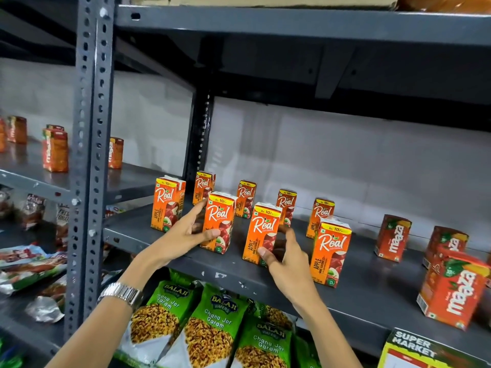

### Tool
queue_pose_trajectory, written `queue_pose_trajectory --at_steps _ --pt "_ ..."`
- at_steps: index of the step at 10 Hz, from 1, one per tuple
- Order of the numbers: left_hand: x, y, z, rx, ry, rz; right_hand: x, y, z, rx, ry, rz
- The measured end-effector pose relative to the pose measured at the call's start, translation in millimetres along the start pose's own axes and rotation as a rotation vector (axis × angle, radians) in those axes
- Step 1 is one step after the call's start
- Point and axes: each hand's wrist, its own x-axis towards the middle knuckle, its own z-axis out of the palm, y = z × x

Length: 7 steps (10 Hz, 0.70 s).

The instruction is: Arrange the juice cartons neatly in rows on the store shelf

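Grey slotted-steel shelving fills the view; a perforated upright (pixel 90 144) stands at left, and the shelf (pixel 353 290) at chest level carries the juice cartons. Below it hang green Balaji snack packets (pixel 212 325) in a row; to the left, foil snack packs (pixel 29 269) lie loose on a lower shelf. A green and yellow "Super Market" sign (pixel 414 349) sits at the lower right shelf edge. On the shelf, right side: red Maaza cartons (pixel 454 290), three clearly seen, upright, well apart, the nearest one tilted toward camera. More Maaza cartons (pixel 55 150) stand on the adjoining shelf at left, spaced loosely. Centre of shelf: eight orange Real apple cartons, all upright, yellow price band on top, red apple print on the face. A back row of four Real cartons (pixel 245 199) is staggered along the rear; four stand nearer the front, unevenly spaced and not in a straight line. Leftmost front carton (pixel 167 205) stands free; rightmost front carton (pixel 330 252) stands free near the shelf edge. Left hand (pixel 191 232), with a metal wristwatch (pixel 123 293) on the wrist, is clamped around the second front carton (pixel 220 221), thumb across its face, fingers behind. Right hand (pixel 287 258) is clamped on the third front carton (pixel 263 232), thumb on the face, fingers around its right side. Both held cartons rest on the shelf.
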Motion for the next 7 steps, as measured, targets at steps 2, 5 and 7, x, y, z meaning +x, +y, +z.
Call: queue_pose_trajectory --at_steps 2,5,7 --pt "-0.2 1.5 -0.8 0.011 -0.032 -0.016 1.2 0.8 -0.1 0.001 -0.016 -0.008" --pt "0.5 0.3 -1.4 -0.002 -0.012 -0.016 1.2 1.2 1.7 0.026 -0.033 0.012" --pt "-6.4 6.2 -3.4 -0.053 0.086 0.053 -10.0 -0.6 0.0 0.034 -0.016 -0.027"
